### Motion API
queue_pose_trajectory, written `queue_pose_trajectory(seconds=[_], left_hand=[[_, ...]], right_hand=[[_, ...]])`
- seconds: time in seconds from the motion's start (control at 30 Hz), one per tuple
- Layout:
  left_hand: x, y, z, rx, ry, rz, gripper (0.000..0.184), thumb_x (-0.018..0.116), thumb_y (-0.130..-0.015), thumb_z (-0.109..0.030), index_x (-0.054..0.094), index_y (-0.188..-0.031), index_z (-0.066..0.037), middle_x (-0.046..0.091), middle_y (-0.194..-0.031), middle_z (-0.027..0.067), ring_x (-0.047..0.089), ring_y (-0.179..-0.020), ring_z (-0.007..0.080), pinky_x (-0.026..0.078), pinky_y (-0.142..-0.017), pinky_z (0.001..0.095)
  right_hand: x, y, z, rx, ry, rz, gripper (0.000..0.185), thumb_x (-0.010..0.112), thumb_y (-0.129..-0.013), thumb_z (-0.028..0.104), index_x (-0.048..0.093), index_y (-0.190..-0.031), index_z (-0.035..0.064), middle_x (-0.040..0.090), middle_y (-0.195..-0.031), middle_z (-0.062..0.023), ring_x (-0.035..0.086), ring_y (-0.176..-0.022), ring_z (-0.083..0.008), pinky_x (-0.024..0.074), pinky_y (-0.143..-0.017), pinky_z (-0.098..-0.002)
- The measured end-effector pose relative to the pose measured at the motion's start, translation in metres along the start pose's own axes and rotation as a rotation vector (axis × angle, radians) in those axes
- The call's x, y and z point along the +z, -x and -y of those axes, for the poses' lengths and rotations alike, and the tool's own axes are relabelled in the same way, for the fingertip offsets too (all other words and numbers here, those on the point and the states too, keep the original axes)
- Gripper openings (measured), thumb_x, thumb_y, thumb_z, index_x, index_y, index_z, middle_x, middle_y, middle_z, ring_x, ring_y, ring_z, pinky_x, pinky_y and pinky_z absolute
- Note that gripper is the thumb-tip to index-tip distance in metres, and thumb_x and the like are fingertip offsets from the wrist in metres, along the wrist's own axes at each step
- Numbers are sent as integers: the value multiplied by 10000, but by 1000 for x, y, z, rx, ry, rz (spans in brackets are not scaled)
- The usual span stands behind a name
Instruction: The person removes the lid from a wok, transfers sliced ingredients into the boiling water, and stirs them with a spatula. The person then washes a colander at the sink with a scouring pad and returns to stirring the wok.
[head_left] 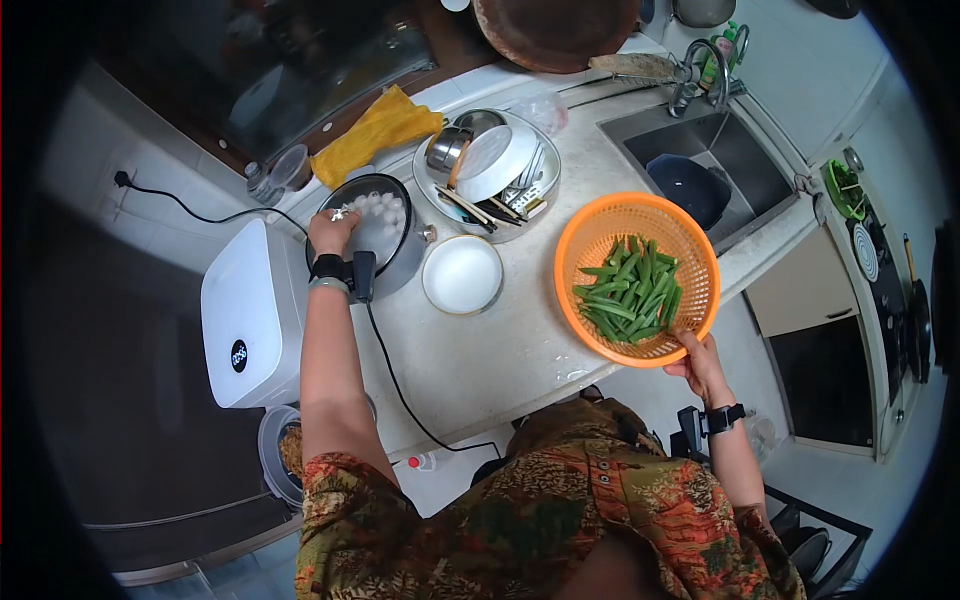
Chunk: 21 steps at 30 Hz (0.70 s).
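Note:
My right hand (pixel 698 366) grips the near rim of an orange plastic colander (pixel 567 265), which is held out beside the counter edge. Green pods that look like okra (pixel 630 295) lie inside it. On the other side, my left hand (pixel 332 232) is at the left rim of a dark pot (pixel 405 262), fingers closed. Something small and shiny shows at its fingertips, too small to name. Whitish round shapes (pixel 383 212) and a cloudy surface show in the pot. A white bowl (pixel 462 275) stands just right of the pot.
A large dish (pixel 548 190) holds bowls, metal cups and chopsticks behind the white bowl. A white appliance (pixel 255 310) stands at left. A black cable (pixel 390 365) crosses the counter. In the sink (pixel 735 150), a dark basin (pixel 690 190) sits near a running tap (pixel 700 75).

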<state>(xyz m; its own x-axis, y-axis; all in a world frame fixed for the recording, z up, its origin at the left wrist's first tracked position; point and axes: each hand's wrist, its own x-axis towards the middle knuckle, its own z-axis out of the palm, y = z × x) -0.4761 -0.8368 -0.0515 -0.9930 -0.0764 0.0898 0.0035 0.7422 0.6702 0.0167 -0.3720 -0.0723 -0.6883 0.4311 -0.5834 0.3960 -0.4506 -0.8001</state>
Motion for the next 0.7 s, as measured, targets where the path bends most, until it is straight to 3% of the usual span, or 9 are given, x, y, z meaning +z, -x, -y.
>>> queue_pose_trajectory(seconds=[0.03,0.07,0.17,0.23,0.47,0.7], left_hand=[[2,-4,6,83,-120,-88,436,807,-639,-345,687,-829,29,679,-748,113,606,-590,163,481,-584,319],[-5,7,-7,83,-125,-87,436,807,-639,-345,687,-829,29,679,-748,113,606,-590,163,481,-584,319],[-28,19,-33,44,-63,46,381,793,-640,-336,685,-740,15,678,-704,131,625,-610,175,483,-618,327],[-41,5,-31,102,-56,-128,351,781,-648,-330,669,-658,3,660,-636,113,624,-598,178,469,-592,322],[-132,13,-106,182,231,-40,226,745,-771,-231,639,-648,-74,554,-602,-39,443,-495,59,338,-486,228],[-115,9,-79,129,258,29,246,754,-760,-234,628,-634,-64,558,-587,-25,450,-485,69,343,-481,231]], right_hand=[[0,0,0,4,10,-13,365,527,-926,215,496,-1184,-41,664,-886,-121,667,-601,-170,588,-477,-253],[1,0,0,9,19,-25,364,528,-925,213,496,-1183,-41,664,-886,-123,668,-602,-173,587,-474,-253],[0,-1,-1,5,-1,-16,364,534,-921,211,496,-1181,-42,663,-887,-127,673,-611,-182,587,-471,-254],[1,-1,0,1,-9,-10,364,535,-920,209,498,-1181,-43,664,-890,-129,676,-615,-185,588,-470,-255],[1,-2,-2,-16,-38,4,359,541,-918,208,515,-1168,-48,667,-895,-121,676,-615,-180,590,-473,-255],[1,-2,-2,-21,-31,-5,365,534,-929,223,509,-1180,-40,663,-922,-112,676,-644,-166,587,-474,-247]])
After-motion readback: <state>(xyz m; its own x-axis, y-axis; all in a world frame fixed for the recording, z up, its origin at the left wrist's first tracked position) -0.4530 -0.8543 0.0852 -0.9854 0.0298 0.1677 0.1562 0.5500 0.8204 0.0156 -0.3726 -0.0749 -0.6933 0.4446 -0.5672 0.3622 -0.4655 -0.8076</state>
